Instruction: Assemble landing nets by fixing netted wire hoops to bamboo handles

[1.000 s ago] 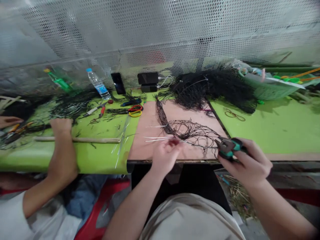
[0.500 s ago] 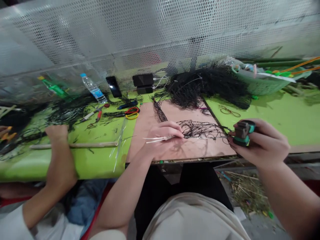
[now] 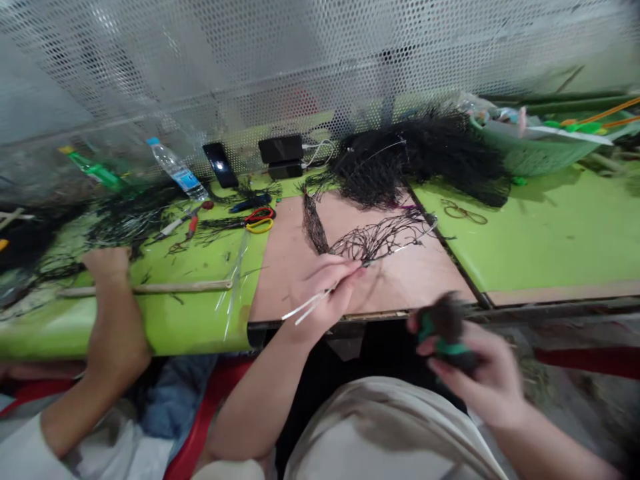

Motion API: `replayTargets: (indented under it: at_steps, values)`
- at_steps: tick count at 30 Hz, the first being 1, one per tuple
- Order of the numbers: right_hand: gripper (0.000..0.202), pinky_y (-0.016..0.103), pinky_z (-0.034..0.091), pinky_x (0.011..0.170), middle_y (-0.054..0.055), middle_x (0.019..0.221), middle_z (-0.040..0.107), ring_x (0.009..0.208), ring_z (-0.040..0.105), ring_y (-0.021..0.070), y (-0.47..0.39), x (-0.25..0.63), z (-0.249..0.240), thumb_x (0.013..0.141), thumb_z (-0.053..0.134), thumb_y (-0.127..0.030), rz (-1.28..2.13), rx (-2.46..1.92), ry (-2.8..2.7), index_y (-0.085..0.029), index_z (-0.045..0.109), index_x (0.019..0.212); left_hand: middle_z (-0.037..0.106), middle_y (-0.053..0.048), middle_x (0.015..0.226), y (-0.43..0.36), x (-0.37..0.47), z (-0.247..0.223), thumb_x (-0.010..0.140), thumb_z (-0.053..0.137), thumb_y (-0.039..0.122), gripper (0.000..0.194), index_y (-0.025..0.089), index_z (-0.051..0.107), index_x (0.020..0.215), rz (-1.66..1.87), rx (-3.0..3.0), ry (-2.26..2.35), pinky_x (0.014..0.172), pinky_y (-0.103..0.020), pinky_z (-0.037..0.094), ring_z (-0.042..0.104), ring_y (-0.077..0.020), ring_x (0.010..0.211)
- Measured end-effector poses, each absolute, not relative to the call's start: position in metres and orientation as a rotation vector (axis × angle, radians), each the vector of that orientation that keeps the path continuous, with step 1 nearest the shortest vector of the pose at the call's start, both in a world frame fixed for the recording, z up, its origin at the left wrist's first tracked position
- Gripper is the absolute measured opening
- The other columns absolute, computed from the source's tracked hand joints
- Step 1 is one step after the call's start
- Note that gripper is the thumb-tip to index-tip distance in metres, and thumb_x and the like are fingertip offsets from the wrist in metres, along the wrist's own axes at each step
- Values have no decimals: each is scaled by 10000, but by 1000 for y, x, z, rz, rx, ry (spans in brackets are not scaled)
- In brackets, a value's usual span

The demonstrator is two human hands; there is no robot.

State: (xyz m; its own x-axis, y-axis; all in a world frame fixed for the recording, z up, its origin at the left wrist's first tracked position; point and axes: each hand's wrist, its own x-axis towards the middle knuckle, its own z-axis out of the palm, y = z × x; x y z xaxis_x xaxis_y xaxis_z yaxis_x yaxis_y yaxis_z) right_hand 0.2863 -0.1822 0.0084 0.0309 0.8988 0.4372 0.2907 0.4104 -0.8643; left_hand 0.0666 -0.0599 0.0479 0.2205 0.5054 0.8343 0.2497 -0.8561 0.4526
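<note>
Compared with the frame half a second earlier, the right hand [image 3: 487, 377] and its pliers [image 3: 447, 327] have drawn back from the far end of the black netting [image 3: 385, 237] toward the person's body; the pale wires [image 3: 303, 310] have swung from nearly level to a downward slant over the left wrist. The left hand [image 3: 323, 287] pinches the black netting and the pale wires together between thumb and fingers. The right hand is closed around the handles of the pliers; whether their jaws are parted is too blurred to tell. The black netting lies over the pinkish board [image 3: 285, 260], its loops fanned to the right of the pinch, with the dark heap of mesh [image 3: 370, 173] behind. For sound work here, the pinch is best kept firm where wire and mesh meet, so that neither slips; the loops should lie spread rather than snarled, the wire tips are better turned clear of the wrist, and the pliers should meet the wire squarely, without catching the neighbouring strands.
</note>
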Motion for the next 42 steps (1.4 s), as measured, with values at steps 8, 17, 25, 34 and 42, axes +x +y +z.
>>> replayTargets:
  at_steps: [8,17,25,34,42]
  values:
    - [90,360,582,882,115,1079,734,1018,703,252,-170,246,-20,826,667,-191,972,-993,-1489,-213,748,861,772,-37,865,-90,68,26,755,815,62,274,145,726,1001,1828,2385,705,674,-212,610,725,-120,736]
    - [160,283,550,699,70,898,679,821,663,182,-171,245,-26,789,614,-119,770,-930,-1591,-206,720,871,753,-60,789,-94,76,12,821,764,110,135,105,721,949,1940,2336,572,621,-248,601,705,-131,675]
    - [179,281,518,634,44,818,650,752,625,167,-168,252,-18,768,612,-110,698,-958,-1666,-208,708,884,755,-40,818,-100,77,14,829,767,128,125,114,713,941,1878,2348,579,654,-242,616,718,-123,721]
    - [155,317,558,714,79,884,686,835,667,208,-170,267,-14,749,604,-97,708,-974,-1776,-207,676,830,733,-36,928,-100,64,25,819,774,128,199,151,688,997,1646,2393,488,761,-281,628,718,-154,886]
    - [274,283,576,782,57,895,725,896,710,201,-166,272,6,722,596,-61,641,-941,-1848,-238,692,908,770,-49,934,-103,67,25,894,683,117,148,167,637,1024,1481,2341,490,759,-237,594,742,-135,853]
